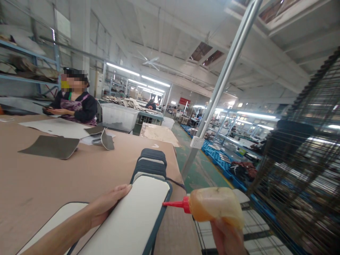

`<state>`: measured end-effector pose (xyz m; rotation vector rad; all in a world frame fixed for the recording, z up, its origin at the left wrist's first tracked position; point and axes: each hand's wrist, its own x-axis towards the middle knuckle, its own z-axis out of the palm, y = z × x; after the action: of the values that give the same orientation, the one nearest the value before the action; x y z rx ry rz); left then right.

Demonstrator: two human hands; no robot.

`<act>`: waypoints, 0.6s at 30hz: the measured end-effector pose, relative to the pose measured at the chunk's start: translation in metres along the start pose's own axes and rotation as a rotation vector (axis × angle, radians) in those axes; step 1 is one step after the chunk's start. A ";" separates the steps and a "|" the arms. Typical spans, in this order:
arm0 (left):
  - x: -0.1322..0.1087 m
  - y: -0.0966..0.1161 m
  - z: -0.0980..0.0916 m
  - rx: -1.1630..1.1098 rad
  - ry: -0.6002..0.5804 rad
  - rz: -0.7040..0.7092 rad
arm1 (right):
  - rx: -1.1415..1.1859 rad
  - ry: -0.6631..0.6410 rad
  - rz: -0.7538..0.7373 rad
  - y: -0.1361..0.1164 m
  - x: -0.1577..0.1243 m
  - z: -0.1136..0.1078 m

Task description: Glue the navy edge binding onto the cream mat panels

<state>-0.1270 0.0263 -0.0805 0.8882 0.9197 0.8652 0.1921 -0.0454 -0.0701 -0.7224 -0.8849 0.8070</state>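
My left hand (113,200) grips the left edge of a long cream panel (132,216) with a dark blue border and rounded corners, thumb on top. My right hand (225,235) is closed around a squeeze bottle (216,205) of amber liquid, probably glue, with a red nozzle. The bottle lies sideways, and its nozzle tip is at the panel's right edge. Behind the panel is a stack of dark blue-edged pieces (151,163). Another cream panel (53,226) lies on the table, partly under my left forearm.
The brown-covered table (87,177) holds olive-grey sheets (50,147) and a white sheet (57,126). A co-worker (75,99) is at its far left side. A metal post (225,78) rises beyond the right edge, and a wire rack (300,148) stands at far right.
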 end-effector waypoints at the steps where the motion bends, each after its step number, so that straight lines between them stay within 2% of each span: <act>1: 0.000 0.000 0.000 -0.003 0.014 -0.003 | -0.008 -0.012 0.007 0.000 -0.001 0.000; 3: 0.001 0.000 0.001 -0.016 0.046 -0.010 | -0.022 -0.051 0.014 -0.001 -0.002 0.002; 8: 0.003 0.002 0.002 -0.014 0.090 0.000 | 0.018 0.069 0.058 -0.005 -0.012 0.012; 14: 0.007 0.001 0.001 0.019 0.082 0.014 | 0.040 0.088 0.113 -0.001 -0.019 0.010; 18: 0.010 0.002 0.000 0.020 0.081 0.008 | -0.064 0.120 0.051 -0.002 -0.027 0.013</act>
<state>-0.1241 0.0359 -0.0810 0.8800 0.9967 0.9058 0.1708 -0.0660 -0.0725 -0.8438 -0.7898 0.7753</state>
